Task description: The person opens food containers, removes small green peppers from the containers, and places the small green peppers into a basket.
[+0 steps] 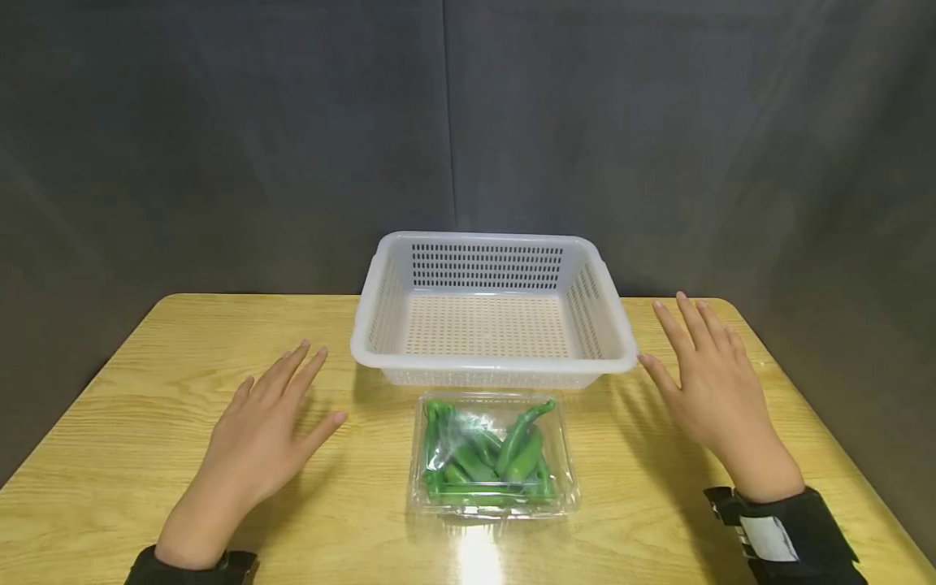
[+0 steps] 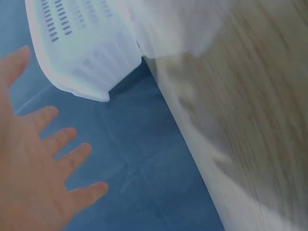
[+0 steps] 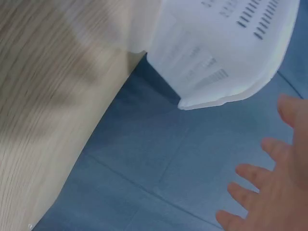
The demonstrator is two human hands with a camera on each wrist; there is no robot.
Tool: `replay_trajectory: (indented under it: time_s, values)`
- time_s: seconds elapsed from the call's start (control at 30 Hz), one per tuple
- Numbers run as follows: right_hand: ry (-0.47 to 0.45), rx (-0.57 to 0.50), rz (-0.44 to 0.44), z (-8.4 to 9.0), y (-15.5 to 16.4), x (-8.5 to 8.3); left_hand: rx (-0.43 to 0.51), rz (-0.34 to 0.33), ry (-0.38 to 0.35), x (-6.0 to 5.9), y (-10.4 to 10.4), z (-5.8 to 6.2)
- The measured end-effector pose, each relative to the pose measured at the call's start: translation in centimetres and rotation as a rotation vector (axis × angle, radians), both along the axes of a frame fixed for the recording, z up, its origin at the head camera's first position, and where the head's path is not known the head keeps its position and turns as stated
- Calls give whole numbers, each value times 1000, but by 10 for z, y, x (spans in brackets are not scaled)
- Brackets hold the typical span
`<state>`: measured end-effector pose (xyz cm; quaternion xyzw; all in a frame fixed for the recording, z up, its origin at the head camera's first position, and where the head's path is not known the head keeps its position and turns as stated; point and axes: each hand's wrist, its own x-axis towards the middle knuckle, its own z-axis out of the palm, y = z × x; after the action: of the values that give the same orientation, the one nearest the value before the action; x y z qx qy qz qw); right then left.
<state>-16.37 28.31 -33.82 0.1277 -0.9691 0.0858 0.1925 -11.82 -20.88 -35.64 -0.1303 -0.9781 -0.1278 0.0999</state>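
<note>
Both hands flat and spread, holding nothing: left hand (image 1: 263,435) and right hand (image 1: 712,390) flank the pepper box (image 1: 493,455) at table's near edge, so I'd grip its sides evenly.

I'm looking at a light wooden table (image 1: 146,422) set against a dark grey fabric backdrop (image 1: 219,138), evenly lit.

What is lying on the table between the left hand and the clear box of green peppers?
Nothing: in the head view, only bare wooden table separates the left hand from the clear box of green peppers. The wrist views do not show this stretch.
</note>
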Motion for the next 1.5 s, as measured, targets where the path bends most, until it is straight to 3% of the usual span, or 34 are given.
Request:
replay_trajectory:
  time_s: [0.13,0.27,0.43,0.6,0.7,0.9,1.17,1.3,1.5]
  values:
    - [23,-96,26,6,-7,9,113,51,-39,4,6,6]
    - [61,-281,42,10,-16,25,354,91,-111,10,14,12]
    - [96,-503,56,14,-28,40,684,42,-237,12,25,17]
    - [92,-584,89,17,-39,49,924,-5,-430,12,35,16]
    - [49,-611,103,19,-43,51,1006,-58,-520,9,40,12]
    - [-77,-512,90,19,-47,49,985,-151,-590,5,53,1]
    - [-392,-358,74,16,-56,46,845,-108,-708,12,62,-7]
    - [-507,-388,104,9,-59,43,844,-142,-739,16,65,-11]
    - [-670,-569,182,-5,-58,34,872,-176,-733,17,73,-12]
